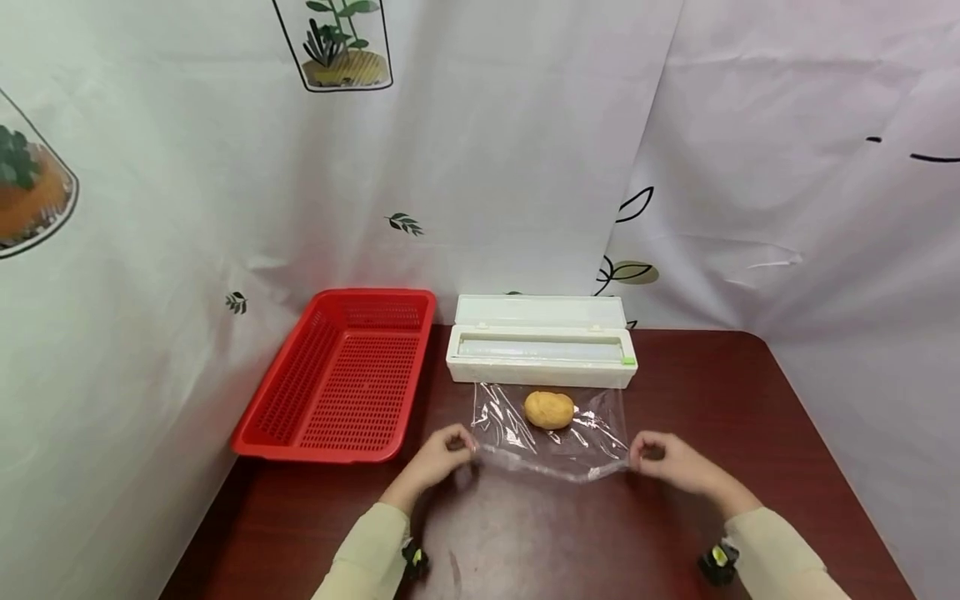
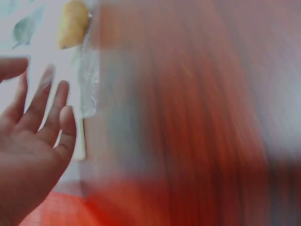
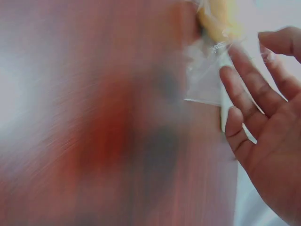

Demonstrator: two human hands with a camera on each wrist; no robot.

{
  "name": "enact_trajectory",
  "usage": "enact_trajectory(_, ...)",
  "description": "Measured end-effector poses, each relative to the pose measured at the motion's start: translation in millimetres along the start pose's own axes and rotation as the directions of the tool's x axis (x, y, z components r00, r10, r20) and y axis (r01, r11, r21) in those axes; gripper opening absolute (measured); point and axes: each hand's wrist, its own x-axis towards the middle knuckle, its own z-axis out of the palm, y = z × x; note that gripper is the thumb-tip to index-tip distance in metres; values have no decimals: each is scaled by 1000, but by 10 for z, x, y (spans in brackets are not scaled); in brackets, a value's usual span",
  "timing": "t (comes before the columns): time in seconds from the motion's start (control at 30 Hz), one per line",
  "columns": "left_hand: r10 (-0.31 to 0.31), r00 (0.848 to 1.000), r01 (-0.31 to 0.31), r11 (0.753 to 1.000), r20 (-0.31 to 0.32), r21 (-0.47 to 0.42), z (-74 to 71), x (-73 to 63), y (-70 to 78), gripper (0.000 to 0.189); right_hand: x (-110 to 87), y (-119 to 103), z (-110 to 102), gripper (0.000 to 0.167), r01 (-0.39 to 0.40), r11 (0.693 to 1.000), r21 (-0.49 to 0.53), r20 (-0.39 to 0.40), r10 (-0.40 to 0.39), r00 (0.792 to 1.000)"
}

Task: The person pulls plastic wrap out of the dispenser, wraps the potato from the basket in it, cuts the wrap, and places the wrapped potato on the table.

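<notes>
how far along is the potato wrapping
Done: a sheet of film is pulled out of the dispenser and the potato sits on it. In hand: the left hand and right hand are at the film's near corners, which look lifted off the table. Left: the film is not yet folded over the potato, and the red basket holds nothing.

Basket [image 1: 337, 379] left; apparently bare tabletop [image 1: 712, 392] right.

- Head view: high, looks forward and down over the table [image 1: 750, 400], both hands mid-distance.
- Wrist views: very close, palm-side, heavily blurred.
- Shared by all: potato [image 1: 549, 409] [image 2: 73, 23] [image 3: 218, 19] and cling film [image 1: 551, 437] [image 2: 89, 84] [image 3: 204, 70].
</notes>
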Motion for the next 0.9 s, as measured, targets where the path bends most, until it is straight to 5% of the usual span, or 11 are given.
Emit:
enact_trajectory(0.1,-116,977,67,964,-182,-256,43,195,27,7,178,13,-77,7,-172,984,54,-146,178,973)
enact_trajectory(0.17,-165,946,76,950,-279,-304,85,351,-5,6,299,51,-83,16,-252,963,98,-238,268,933)
enact_trajectory(0.3,-149,900,60,973,-411,-222,171,617,-126,15,489,165,-14,27,-309,936,169,-362,350,864)
enact_trajectory(0.4,-117,876,101,993,-467,-60,210,705,-165,17,561,243,55,26,-319,936,145,-427,350,833)
enact_trajectory(0.6,-58,860,211,946,-507,248,257,734,-203,9,617,358,155,21,-385,923,-5,-503,330,799)
enact_trajectory(0.7,-68,847,229,942,-528,246,264,764,-202,19,649,367,163,29,-405,914,4,-520,348,780)
enact_trajectory(0.9,-163,798,267,959,-580,97,233,877,-174,61,729,360,94,45,-406,908,100,-516,397,759)
